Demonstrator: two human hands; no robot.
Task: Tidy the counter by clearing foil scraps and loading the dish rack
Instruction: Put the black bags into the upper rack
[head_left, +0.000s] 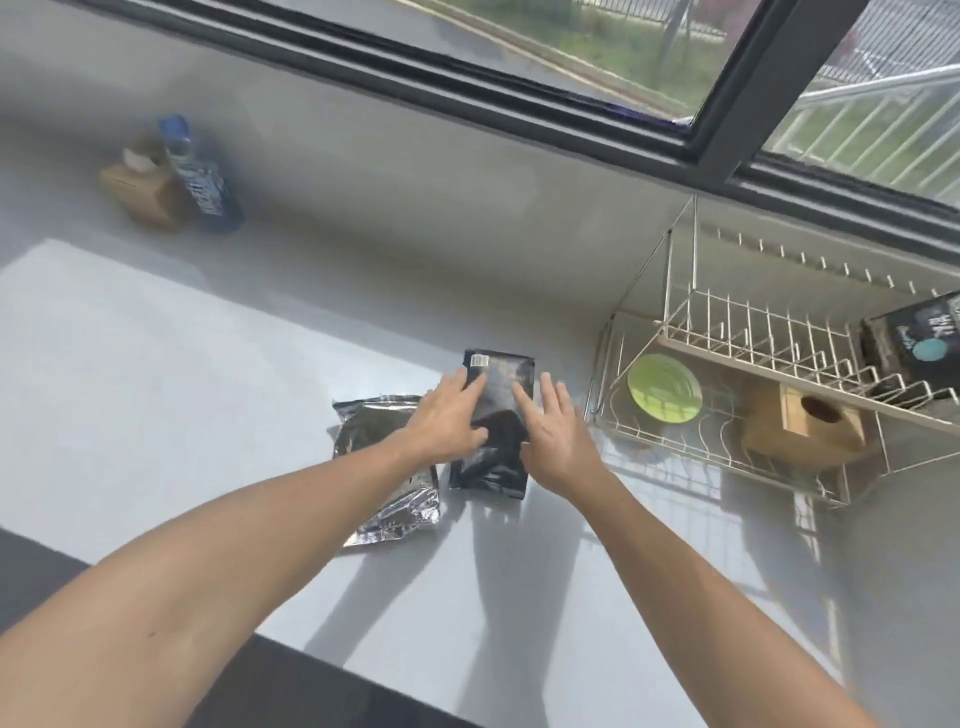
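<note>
A dark flat pouch (498, 374) with a small white label lies on the pale counter (156, 395). My left hand (447, 421) rests on its left side, fingers spread. My right hand (550, 436) lies flat on its right edge, fingers spread too. Neither hand has closed around the pouch. Just left of it lies a crinkled silver foil bag (374, 452), partly under my left wrist. The wire dish rack (727, 332) stands to the right, holding a green plate (664, 387) and a wooden box (802, 428) on its lower level.
A dark box with a teal dot (919, 338) sits on the rack's upper tier at the far right. At the back left stand a blue can (200, 176) and a small wooden box (143, 189). A dark-framed window (571, 119) runs behind the counter.
</note>
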